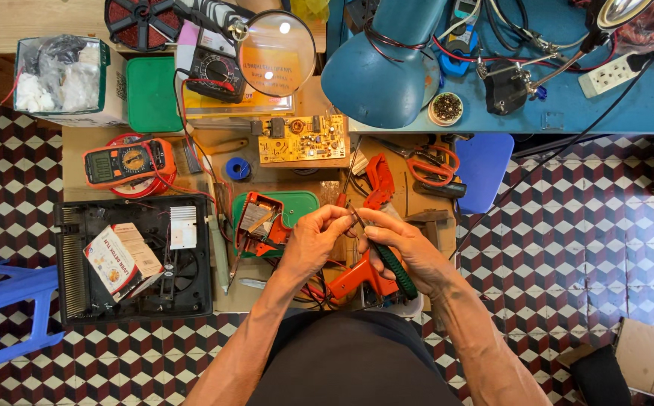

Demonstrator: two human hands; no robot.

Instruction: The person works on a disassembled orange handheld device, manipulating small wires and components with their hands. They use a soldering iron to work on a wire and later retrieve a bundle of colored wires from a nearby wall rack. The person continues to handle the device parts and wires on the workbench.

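The work sits mid-way, as far as it can be judged; both hands meet over the low desk (387, 297), just in front of the person's lap. The right hand (409, 252) has its grip closed around a tool with a dark green ribbed handle (396, 267), its thin tip pointing up toward the fingertips of the other hand; the left hand (313, 242) pinches something small at that tip, too small to tell what it is. An orange pistol-shaped tool (357, 277) lies on the desk right beneath the hands, untouched; an opened orange casing (261, 224) with its insides exposed rests on a green tray (302, 203) just left of the hands, so the disassembly looks done and the fine work on a part looks under way. Farther off, a yellow circuit board (302, 138), an orange multimeter (128, 161) and a black housing (133, 259) with a box in it lie apart; nothing there looks closed up again.
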